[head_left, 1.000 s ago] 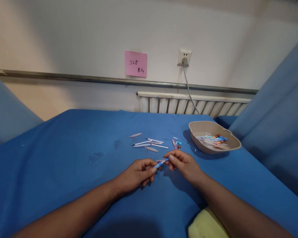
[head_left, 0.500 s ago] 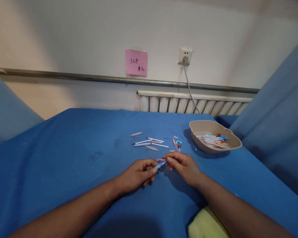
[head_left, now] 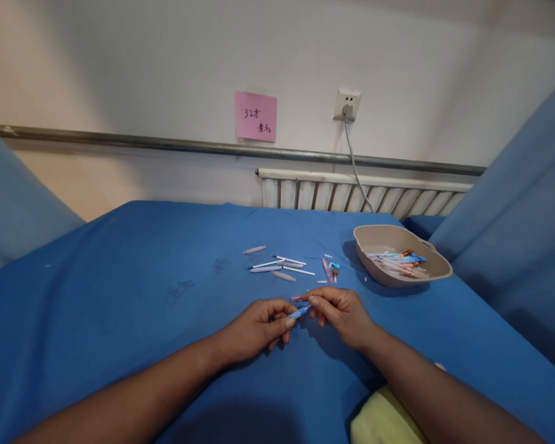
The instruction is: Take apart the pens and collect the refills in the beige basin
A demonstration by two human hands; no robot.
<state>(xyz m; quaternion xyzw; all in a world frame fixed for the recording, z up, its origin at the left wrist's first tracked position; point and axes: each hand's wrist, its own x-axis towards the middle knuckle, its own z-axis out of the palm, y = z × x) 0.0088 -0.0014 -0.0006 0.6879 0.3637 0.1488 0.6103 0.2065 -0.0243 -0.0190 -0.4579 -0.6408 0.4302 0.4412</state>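
Between my hands is a blue pen piece [head_left: 300, 312], slanting up to the right. My left hand [head_left: 266, 325] is closed around its lower end. The fingertips of my right hand [head_left: 340, 313] pinch its narrow upper tip; whether they hold a separate small part there is too small to tell. Just behind my right fingers a pink pen piece [head_left: 295, 298] lies on the blue sheet, partly hidden. Farther back lie several pen barrels [head_left: 266, 269] and white refills [head_left: 298, 271]. A pinkish barrel [head_left: 327, 271] rests beside small teal and brown parts [head_left: 335, 269].
A beige basket [head_left: 388, 280] holding several pens stands at the right on the blue sheet [head_left: 120, 296]. Near my right forearm is a yellow-green cloth item [head_left: 383, 419]. Behind the table are a radiator [head_left: 324, 194], a metal rail [head_left: 189, 144] and a plugged-in cable [head_left: 355, 166].
My hands keep hold of the blue pen piece, which shows slightly more of its tip. My right fingers now cover more of the pink piece. The view has shifted slightly.
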